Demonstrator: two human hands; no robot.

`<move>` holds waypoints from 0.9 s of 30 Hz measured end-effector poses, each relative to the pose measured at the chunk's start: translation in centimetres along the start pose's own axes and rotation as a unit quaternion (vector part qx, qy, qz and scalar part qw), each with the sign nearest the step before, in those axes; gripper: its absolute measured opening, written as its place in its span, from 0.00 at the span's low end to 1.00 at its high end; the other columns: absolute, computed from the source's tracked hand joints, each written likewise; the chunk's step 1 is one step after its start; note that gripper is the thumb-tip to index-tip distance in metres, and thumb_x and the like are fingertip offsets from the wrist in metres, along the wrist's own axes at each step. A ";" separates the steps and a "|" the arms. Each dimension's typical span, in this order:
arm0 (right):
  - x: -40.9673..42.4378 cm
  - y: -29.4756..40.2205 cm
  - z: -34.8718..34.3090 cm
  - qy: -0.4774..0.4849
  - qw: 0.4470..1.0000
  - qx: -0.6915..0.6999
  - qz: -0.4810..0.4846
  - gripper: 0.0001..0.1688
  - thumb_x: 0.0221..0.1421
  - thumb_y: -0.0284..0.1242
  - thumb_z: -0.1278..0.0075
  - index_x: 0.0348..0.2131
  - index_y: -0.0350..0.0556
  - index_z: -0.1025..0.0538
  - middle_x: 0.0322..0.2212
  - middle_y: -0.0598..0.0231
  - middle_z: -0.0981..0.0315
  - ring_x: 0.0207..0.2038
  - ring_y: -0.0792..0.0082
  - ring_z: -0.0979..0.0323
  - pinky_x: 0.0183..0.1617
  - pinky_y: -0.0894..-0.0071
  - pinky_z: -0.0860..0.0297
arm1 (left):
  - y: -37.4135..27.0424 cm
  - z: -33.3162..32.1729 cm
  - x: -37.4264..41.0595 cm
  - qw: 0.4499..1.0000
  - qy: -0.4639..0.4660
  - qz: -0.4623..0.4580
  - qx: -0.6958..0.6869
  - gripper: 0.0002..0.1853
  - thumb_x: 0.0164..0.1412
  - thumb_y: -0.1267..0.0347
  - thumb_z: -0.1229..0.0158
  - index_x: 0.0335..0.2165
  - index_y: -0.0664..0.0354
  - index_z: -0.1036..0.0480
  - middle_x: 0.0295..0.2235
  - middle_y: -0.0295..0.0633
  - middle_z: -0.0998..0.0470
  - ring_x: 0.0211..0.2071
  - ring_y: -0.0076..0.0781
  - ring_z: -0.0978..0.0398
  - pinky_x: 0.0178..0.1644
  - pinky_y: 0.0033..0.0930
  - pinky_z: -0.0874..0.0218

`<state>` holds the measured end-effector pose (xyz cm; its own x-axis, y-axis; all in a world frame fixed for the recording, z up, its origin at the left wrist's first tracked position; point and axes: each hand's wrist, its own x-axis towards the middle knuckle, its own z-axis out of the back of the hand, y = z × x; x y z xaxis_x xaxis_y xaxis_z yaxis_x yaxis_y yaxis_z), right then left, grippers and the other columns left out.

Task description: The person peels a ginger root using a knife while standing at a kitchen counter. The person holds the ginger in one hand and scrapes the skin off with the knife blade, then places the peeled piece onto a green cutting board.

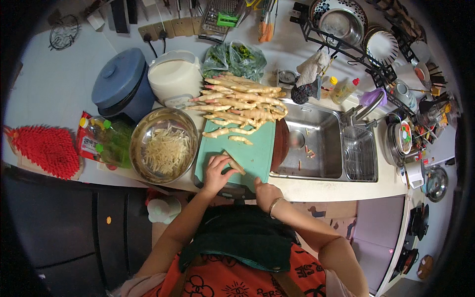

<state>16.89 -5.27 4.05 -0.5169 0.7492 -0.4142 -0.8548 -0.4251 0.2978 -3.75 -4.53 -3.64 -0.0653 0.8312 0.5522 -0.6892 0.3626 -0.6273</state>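
Observation:
My left hand (217,172) rests on a green cutting board (259,148), its fingers and thumb on a narrow tan piece of root (234,162). Right of it, my right hand (268,195) is curled at the board's front right edge; whatever lies inside the fingers is hidden, and no blade shows plainly. Pale, knobbly rhizomes with pink tips, like young ginger (241,100), are heaped across the back of the board. Two smaller pieces lie in front of the heap, one a short stub (240,139). To the left, a steel bowl (135,148) holds pale thin-cut strips (167,148).
A steel sink (323,148) with scraps lies right of a reddish-brown round object (280,144). Behind the bowl stand a white rice cooker (176,78) and a blue lidded bin (120,81). Bottles (117,144) lie at left; a bag of greens (235,59) sits behind the heap.

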 end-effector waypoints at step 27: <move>-1.2 0.5 -0.6 -0.038 0.998 -0.046 -0.006 0.09 0.57 0.24 0.65 0.38 0.39 0.39 0.22 0.48 0.25 0.26 0.50 0.23 0.27 0.55 0.27 | 0.2 0.1 -0.2 1.000 -0.002 0.017 0.015 0.22 0.35 0.66 0.29 0.32 0.62 0.26 0.36 0.39 0.26 0.38 0.41 0.30 0.42 0.38 0.36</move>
<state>17.09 -6.72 4.15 -0.5046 0.7893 -0.3499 -0.8633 -0.4585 0.2108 -3.98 -4.67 -3.79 -0.0906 0.8412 0.5332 -0.7077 0.3223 -0.6287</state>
